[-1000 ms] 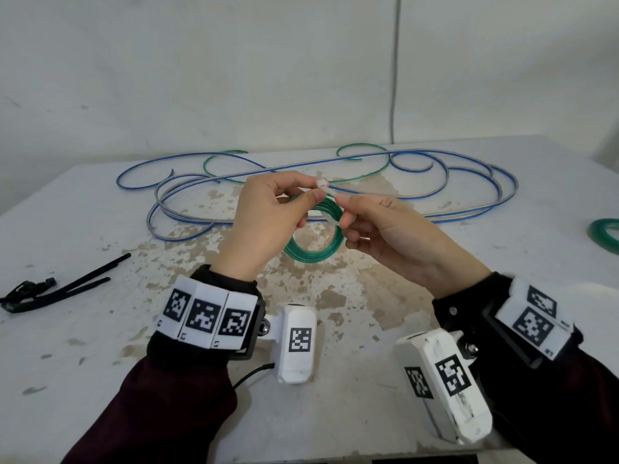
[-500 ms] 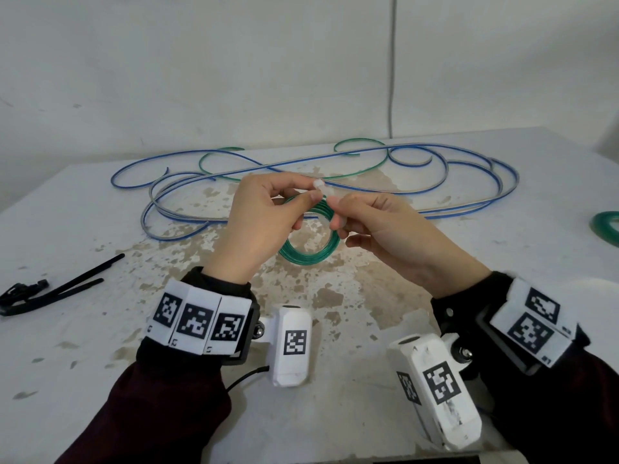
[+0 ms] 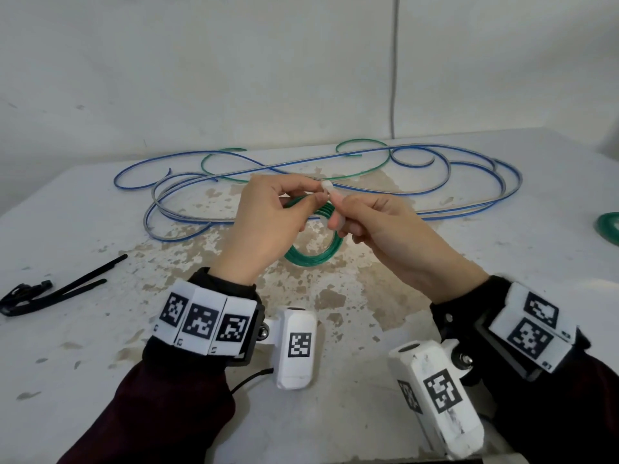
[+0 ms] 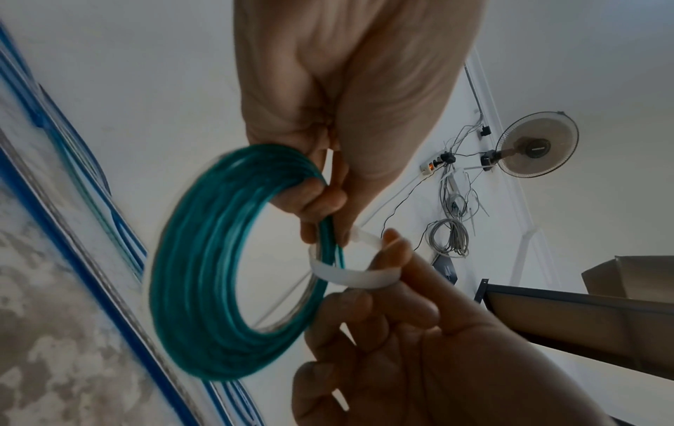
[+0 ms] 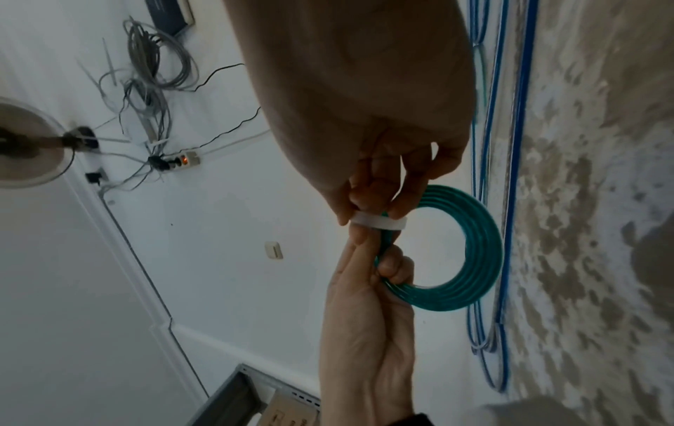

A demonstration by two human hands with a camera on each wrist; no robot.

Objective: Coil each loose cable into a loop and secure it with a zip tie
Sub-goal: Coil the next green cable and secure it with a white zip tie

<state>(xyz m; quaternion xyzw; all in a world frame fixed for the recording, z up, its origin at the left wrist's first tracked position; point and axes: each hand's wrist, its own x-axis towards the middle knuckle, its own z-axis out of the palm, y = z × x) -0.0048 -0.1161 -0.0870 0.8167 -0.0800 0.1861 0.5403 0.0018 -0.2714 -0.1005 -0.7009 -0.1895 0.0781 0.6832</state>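
A green cable coil (image 3: 315, 257) hangs above the table between both hands. My left hand (image 3: 313, 197) grips the coil's top strands (image 4: 204, 259) and also holds one end of a white zip tie (image 3: 326, 187). The tie (image 4: 350, 273) bends in an open loop around the coil's strands. My right hand (image 3: 335, 211) pinches the other part of the tie (image 5: 379, 223) between thumb and fingers. In the right wrist view the coil (image 5: 474, 259) hangs to the right of the two sets of fingers. Loose blue cable (image 3: 469, 182) and loose green cable (image 3: 363, 170) lie sprawled on the table behind.
The worn white table (image 3: 100, 346) holds black zip ties and a dark tool (image 3: 50, 291) at the left. Another green coil (image 3: 608, 226) lies at the right edge. A wall stands behind the table, with a thin cable running down it.
Both hands stay at the coil's top. The right fingers have shifted slightly along the zip tie; the coil hangs a little more behind the left hand.
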